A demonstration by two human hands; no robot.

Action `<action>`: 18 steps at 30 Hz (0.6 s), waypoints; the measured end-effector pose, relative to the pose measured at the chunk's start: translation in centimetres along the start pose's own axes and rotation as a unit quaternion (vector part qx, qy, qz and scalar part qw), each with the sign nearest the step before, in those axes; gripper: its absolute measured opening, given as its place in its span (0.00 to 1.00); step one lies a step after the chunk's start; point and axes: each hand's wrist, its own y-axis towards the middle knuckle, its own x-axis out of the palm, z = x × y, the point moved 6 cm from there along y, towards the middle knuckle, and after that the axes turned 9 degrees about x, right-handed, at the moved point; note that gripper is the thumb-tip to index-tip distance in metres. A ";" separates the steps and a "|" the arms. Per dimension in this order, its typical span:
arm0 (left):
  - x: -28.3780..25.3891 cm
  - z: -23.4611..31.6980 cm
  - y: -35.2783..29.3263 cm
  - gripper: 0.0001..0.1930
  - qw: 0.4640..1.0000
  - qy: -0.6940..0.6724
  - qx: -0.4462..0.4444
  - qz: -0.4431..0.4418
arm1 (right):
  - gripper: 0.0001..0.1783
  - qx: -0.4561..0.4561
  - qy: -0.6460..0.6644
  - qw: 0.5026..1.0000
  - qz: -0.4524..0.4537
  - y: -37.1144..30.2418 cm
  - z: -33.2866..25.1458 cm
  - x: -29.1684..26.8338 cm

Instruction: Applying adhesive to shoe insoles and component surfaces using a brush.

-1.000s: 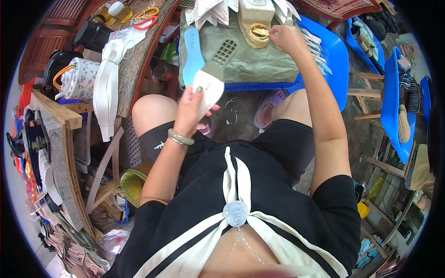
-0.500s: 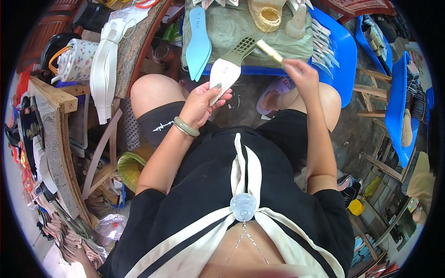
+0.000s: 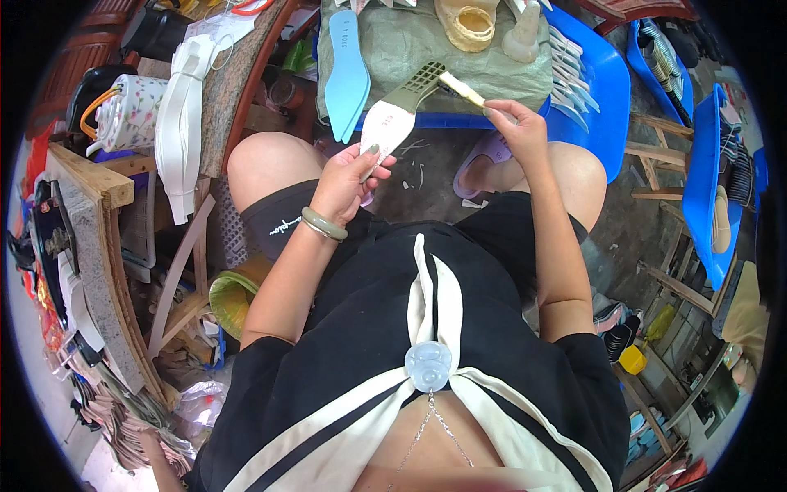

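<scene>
My left hand [image 3: 354,176] grips the pointed end of a shoe insole [image 3: 392,123], white at the front with a dark green gridded heel. In my right hand [image 3: 516,125] is a brush [image 3: 462,88] with a pale handle. The brush's far end meets the edge of the green heel, or lies just over it. Beyond, light blue insoles [image 3: 348,70] lie stacked on a grey-green covered surface [image 3: 410,41]. A crusted yellowish glue pot [image 3: 466,33] and a cloudy plastic bottle [image 3: 520,43] stand at the back of that surface.
A blue tray [image 3: 605,98] at the right holds several pale insoles [image 3: 569,82]. Farther right are more blue trays [image 3: 703,189] on wooden stands. A stone-topped table [image 3: 238,82] at the left bears white strips [image 3: 182,123] and a floral pot [image 3: 135,111]. Another person's arm [image 3: 160,463] shows at lower left.
My right hand has moved left and slightly up, bringing the brush to the heel's edge. The insole in my left hand has shifted slightly left and tilted a little.
</scene>
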 end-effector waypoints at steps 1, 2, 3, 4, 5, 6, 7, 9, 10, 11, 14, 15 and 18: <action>-0.1 0.0 0.0 0.09 1.000 0.000 -0.003 0.000 | 0.11 0.000 0.000 1.000 -0.001 -0.1 -0.5 -0.1; -0.3 0.0 0.1 0.09 1.000 0.000 -0.006 0.000 | 0.10 -0.018 0.013 1.000 -0.005 -0.4 -1.1 -0.1; -0.3 0.1 0.1 0.09 1.000 0.000 -0.006 -0.001 | 0.10 -0.035 0.026 0.999 -0.007 -0.8 -1.6 -0.1; -0.3 0.1 0.1 0.09 1.000 -0.017 -0.012 0.004 | 0.10 -0.052 0.053 0.997 -0.026 -1.3 -2.0 0.4; -0.4 0.2 0.1 0.09 0.999 -0.034 -0.019 0.009 | 0.10 -0.069 0.081 0.993 -0.045 -2.0 -2.5 1.1; -0.6 0.2 0.2 0.09 0.999 -0.033 -0.019 0.008 | 0.10 -0.085 0.073 0.992 -0.066 -3.0 -3.5 1.8; -0.8 0.0 0.3 0.10 0.997 -0.077 -0.031 0.009 | 0.10 -0.151 0.066 0.983 -0.079 -3.3 -3.7 2.7; -1.5 -0.2 0.6 0.10 0.992 -0.120 -0.044 0.010 | 0.10 -0.164 0.040 0.984 -0.054 -2.9 -3.4 3.6; -1.4 -0.4 0.8 0.11 0.977 -0.197 -0.075 -0.011 | 0.10 -0.135 0.045 0.989 -0.034 -2.1 -2.4 3.4; -1.1 -0.6 0.8 0.11 0.955 -0.274 -0.105 -0.031 | 0.10 -0.107 0.049 0.993 -0.015 -1.0 -1.3 3.2; -0.8 -0.5 1.0 0.13 0.935 -0.326 -0.121 -0.062 | 0.10 -0.088 0.075 0.993 0.014 1.4 0.1 2.9; -1.1 -0.5 1.1 0.13 0.936 -0.326 -0.121 -0.062 | 0.10 -0.080 0.085 0.993 0.027 2.0 0.2 2.7; -1.9 -0.5 1.4 0.14 0.935 -0.324 -0.120 -0.085 | 0.09 -0.075 0.068 0.994 0.041 3.4 0.3 2.1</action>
